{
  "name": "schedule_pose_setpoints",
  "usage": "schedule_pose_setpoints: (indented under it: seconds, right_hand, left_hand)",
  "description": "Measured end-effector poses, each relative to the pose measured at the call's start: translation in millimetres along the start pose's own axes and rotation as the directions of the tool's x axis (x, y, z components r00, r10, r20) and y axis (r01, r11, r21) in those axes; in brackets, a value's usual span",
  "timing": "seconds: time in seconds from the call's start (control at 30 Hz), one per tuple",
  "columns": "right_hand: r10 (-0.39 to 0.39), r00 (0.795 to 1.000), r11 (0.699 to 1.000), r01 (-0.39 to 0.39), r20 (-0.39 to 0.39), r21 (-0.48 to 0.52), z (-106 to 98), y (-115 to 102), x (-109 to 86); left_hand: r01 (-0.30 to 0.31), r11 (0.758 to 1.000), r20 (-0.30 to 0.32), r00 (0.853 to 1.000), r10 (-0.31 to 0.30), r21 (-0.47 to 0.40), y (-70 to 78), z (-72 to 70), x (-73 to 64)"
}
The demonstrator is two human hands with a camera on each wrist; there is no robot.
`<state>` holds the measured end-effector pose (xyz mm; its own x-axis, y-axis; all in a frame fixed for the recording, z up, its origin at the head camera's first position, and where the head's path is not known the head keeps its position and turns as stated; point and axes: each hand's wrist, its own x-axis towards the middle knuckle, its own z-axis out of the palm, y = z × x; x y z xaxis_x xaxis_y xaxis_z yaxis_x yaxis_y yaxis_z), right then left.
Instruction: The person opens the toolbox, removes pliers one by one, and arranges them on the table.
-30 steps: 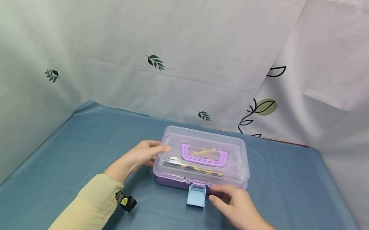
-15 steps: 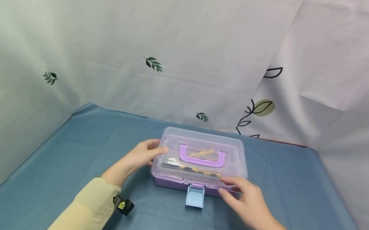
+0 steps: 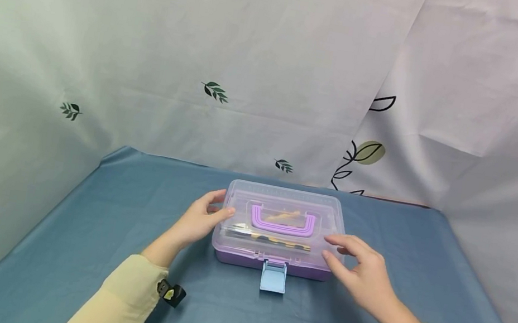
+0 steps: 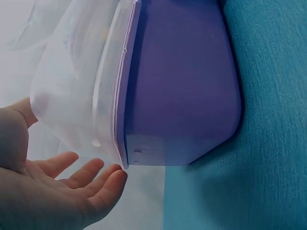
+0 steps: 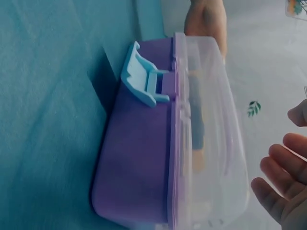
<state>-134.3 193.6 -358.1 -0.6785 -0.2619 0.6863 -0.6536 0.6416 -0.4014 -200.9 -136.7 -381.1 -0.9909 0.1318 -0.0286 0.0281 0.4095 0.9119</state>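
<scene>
A plastic storage box with a purple base [image 3: 243, 260] and a clear lid [image 3: 331, 218] stands on the cloth. The lid lies closed on the base; its purple carry handle [image 3: 281, 229] is folded flat. In front, the light blue latch [image 5: 136, 74] hangs flipped outward, off the lid. My left hand [image 3: 198, 222] is at the box's left end, thumb by the lid's edge, fingers extended and loosely bent beside the end wall in the left wrist view. Over the lid's right front part hovers my right hand [image 3: 366, 271], fingers apart; the right wrist view shows a gap to the lid.
Through the lid show a yellow-and-black striped strip [image 3: 277, 241] and a pale tan piece [image 3: 285, 216], kinds unclear. Blue cloth [image 3: 214, 312] covers the table. White printed fabric [image 3: 265, 61] hangs behind and along both sides.
My right hand has left the area beside the latch and moved up and right over the lid. The left hand stays at the left end, its fingers slightly looser. The latch hangs as before.
</scene>
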Motion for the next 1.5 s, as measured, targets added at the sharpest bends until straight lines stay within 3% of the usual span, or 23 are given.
schedule_pose_setpoints:
  seconds: [0.2,0.4,0.67,1.07,1.17,1.27,1.5]
  right_hand:
    - [0.016,1.000,0.999,-0.016,-0.001,-0.033,-2,9,1.7]
    - [0.123,0.985,0.992,-0.119,0.120,-0.040,-2,22,-1.1]
    - [0.279,0.913,0.956,-0.292,0.298,-0.001,0,41,-4.5]
    - [0.376,0.806,0.910,-0.415,0.458,-0.017,8,59,-10.7]
    - [0.376,0.789,0.908,-0.417,0.486,-0.025,12,62,-13.9]
    - [0.364,0.788,0.912,-0.411,0.497,-0.016,15,64,-17.0]
    - [0.318,0.820,0.930,-0.367,0.477,0.010,20,68,-20.9]
  left_hand:
    - [-0.033,0.998,-0.001,0.999,0.033,0.046,-0.4,-0.6,-5.4]
    - [-0.078,0.993,0.070,0.995,0.072,0.092,-0.8,-1.0,-12.9]
    - [-0.174,0.964,0.139,0.979,0.148,0.199,-6.3,1.4,-20.6]
    - [-0.208,0.948,0.153,0.973,0.175,0.241,-20.9,5.0,-20.7]
    - [-0.210,0.943,0.155,0.972,0.175,0.258,-23.8,5.6,-20.2]
    - [-0.212,0.938,0.153,0.973,0.175,0.274,-25.1,6.0,-20.5]
    - [-0.206,0.936,0.149,0.974,0.168,0.286,-25.7,5.7,-21.5]
